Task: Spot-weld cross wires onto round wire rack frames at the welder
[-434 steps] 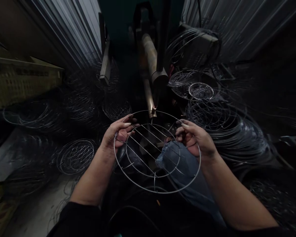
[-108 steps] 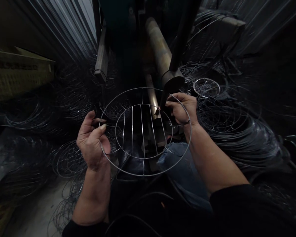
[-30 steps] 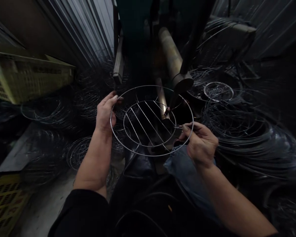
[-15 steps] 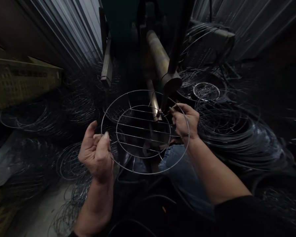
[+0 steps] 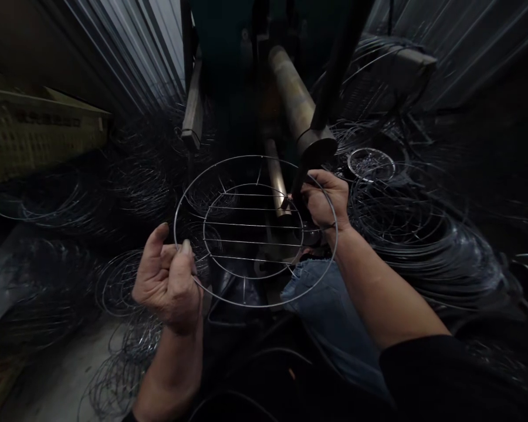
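A round wire rack point(image 5: 253, 244), with an outer ring, a smaller inner ring, parallel bars and short spokes between the rings, is held tilted before me. My left hand point(image 5: 169, 278) pinches its outer ring at the left between thumb and fingers. On the right, my right hand point(image 5: 328, 199) is closed, with the outer ring passing across it; what its fingertips hold is hidden. Those fingertips are beside a small copper-coloured tip point(image 5: 288, 200) on a brass-coloured lower rod point(image 5: 278, 176). The inner ring's upper right edge lies at that tip, beneath a thick cylindrical machine arm point(image 5: 297, 97).
Coils of wire rings point(image 5: 426, 240) are heaped at the right, near a round bowl of small metal pieces point(image 5: 371, 164). More wire rings point(image 5: 123, 281) lie at the left. A yellow crate point(image 5: 39, 132) stands at far left. A dark post slopes down beside the machine arm.
The rack and both hands have shifted slightly left and up in view. My right fingertips have come closer to the copper-coloured tip.
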Tool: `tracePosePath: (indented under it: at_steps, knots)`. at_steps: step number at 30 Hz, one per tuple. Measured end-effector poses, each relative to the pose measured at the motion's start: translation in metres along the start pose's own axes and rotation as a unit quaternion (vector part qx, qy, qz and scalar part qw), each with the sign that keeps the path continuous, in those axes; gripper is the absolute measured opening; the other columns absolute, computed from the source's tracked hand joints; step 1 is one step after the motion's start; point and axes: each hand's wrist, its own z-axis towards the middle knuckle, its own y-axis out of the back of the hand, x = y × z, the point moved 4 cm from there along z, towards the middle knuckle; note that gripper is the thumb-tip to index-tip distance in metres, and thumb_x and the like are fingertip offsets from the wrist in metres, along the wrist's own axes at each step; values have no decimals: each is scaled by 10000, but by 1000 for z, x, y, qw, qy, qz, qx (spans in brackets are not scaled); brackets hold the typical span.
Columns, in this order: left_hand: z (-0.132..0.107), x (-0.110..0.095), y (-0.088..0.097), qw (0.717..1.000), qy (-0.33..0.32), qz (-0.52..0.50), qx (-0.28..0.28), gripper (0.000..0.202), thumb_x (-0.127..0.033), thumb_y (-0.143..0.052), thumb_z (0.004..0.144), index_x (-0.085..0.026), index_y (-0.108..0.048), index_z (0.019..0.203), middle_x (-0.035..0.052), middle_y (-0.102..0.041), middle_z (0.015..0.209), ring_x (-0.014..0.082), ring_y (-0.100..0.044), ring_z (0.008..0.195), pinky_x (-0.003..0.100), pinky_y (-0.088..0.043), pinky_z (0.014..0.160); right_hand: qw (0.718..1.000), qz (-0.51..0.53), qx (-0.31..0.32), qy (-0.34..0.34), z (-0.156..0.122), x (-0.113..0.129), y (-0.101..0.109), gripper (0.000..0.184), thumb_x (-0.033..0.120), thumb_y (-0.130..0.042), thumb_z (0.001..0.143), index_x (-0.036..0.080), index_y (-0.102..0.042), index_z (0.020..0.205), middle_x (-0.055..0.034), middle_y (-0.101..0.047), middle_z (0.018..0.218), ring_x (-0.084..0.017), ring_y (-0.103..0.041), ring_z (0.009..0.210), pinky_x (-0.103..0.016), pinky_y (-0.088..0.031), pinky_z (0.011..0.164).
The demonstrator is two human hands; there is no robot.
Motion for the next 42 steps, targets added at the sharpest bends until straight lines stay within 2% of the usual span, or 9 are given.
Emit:
tracePosePath:
  at_steps: [5,10,15,20,25,30,34,38,42]
  knots:
    - [-9,-2,2,1000,15,13,16,375,-149,-697,734,-200,-696,1105,-80,-461,502,68,-417,434,225,-351,465,1000,11,14,-21,7,4,-1,65,226,-712,603,214,-657,635,45,-590,587,-121,-551,540,-251,-448,487]
    - [-15,-2,2,999,10,3,30,373,-175,-706,734,-228,-698,1103,-92,-411,496,59,-399,437,229,-364,496,998,15,28,-49,8,7,0,131,278,-743,595,208,-638,628,54,-554,513,-103,-497,424,-233,-381,394]
    - [-20,0,5,999,19,8,48,381,-165,-701,747,-225,-693,1123,-90,-423,499,64,-426,445,252,-430,561,998,11,25,-59,13,4,0,186,281,-784,556,197,-632,621,63,-531,497,-75,-446,394,-208,-328,364]
    - [-31,-1,11,998,13,22,65,372,-183,-701,753,-231,-697,1122,-88,-467,496,77,-463,437,294,-504,631,992,21,44,-116,10,9,4,247,292,-824,527,186,-646,662,48,-557,522,-85,-467,394,-207,-321,341]
    - [-41,-2,19,994,39,9,105,335,-160,-694,769,-254,-720,1089,-64,-561,568,97,-575,523,319,-535,750,985,48,36,-164,-22,13,43,282,215,-829,481,188,-674,714,26,-645,637,-67,-474,412,-202,-338,354]
    - [-42,-1,21,991,45,2,126,325,-172,-689,786,-236,-715,1103,-41,-604,596,109,-604,583,316,-529,769,982,77,20,-169,-64,22,78,313,153,-799,500,195,-702,795,-15,-695,718,-98,-526,482,-226,-380,401]
    - [-43,0,19,991,50,-15,124,310,-190,-697,776,-222,-720,1084,-39,-582,580,110,-584,573,306,-527,720,981,100,30,-166,-78,37,75,303,141,-779,520,201,-709,809,-23,-701,759,-108,-541,532,-225,-393,420]
    - [-48,-3,20,980,117,-31,155,365,-208,-701,783,-212,-688,1148,-21,-592,641,124,-594,629,304,-527,704,982,90,0,-166,-87,46,67,280,152,-782,517,200,-706,781,-7,-683,730,-95,-513,498,-230,-399,414]
    - [-42,-5,24,976,128,-34,174,415,-257,-701,788,-212,-662,1198,-20,-592,644,120,-598,658,290,-515,742,983,71,-17,-170,-117,48,68,271,117,-785,522,207,-712,768,1,-672,710,-118,-573,576,-234,-448,472]
